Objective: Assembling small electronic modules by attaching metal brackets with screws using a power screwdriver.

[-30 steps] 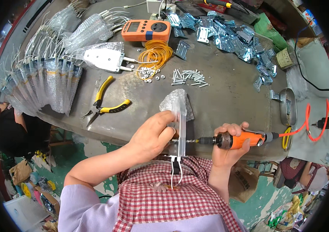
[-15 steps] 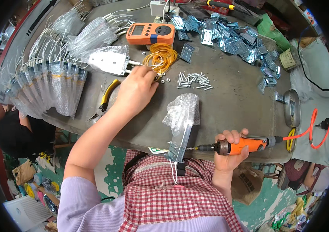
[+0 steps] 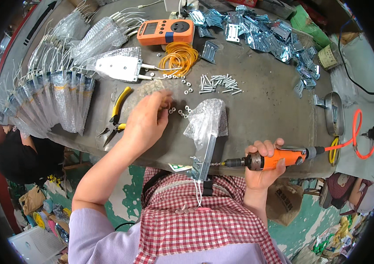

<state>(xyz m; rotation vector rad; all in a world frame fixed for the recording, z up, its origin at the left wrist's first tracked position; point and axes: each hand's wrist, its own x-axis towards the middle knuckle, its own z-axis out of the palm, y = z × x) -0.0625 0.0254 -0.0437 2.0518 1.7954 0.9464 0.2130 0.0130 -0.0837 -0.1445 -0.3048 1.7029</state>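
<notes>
My right hand (image 3: 264, 169) is wrapped round an orange pneumatic screwdriver (image 3: 286, 158), its bit pointing left. That bit meets a metal bracket (image 3: 196, 169) at the end of a bubble-wrapped metal part (image 3: 206, 127), which lies at the table's near edge with white wires hanging down. My left hand (image 3: 145, 116) is over the table with its fingers bent and drawn together; what they hold, if anything, is hidden. Small nuts (image 3: 182, 113) lie scattered just right of its fingertips. Beyond them is a pile of screws (image 3: 220, 83).
Yellow-handled pliers (image 3: 119, 110) lie left of my left hand. Farther back are a wrapped white plate (image 3: 119, 65), an orange meter (image 3: 166, 32), coiled yellow wire (image 3: 178, 57) and heaped metal brackets (image 3: 261, 37). Wrapped parts (image 3: 55, 99) fan out at left. An orange hose (image 3: 358, 132) trails right.
My left hand has come back toward me from beside the yellow wire coil, and several nuts now lie nearer the wrapped part. My right hand keeps the screwdriver at the bracket.
</notes>
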